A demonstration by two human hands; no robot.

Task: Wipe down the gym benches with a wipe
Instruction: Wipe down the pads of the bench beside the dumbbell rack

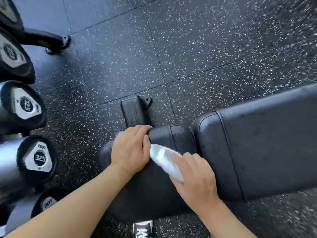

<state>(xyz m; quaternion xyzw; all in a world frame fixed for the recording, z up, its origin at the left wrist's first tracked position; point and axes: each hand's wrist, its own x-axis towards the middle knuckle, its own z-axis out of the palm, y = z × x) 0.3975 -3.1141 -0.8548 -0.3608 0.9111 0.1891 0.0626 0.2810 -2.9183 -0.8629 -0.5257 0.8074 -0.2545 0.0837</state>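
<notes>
Bench (257, 152), black padded: seat pad at its left end under both hands. Wipe (164, 160), white, pressed flat on the seat under the right hand's (193, 177) straight fingers for scrubbing. Left hand (132, 150) curls over the seat's far edge, likely steadying. Dumbbells (37, 157) racked near left; nothing obstructs.

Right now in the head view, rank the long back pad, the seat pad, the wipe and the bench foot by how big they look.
1. Long back pad
2. Seat pad
3. Bench foot and wipe: look alike, and the hands hide part of the wipe.
</notes>
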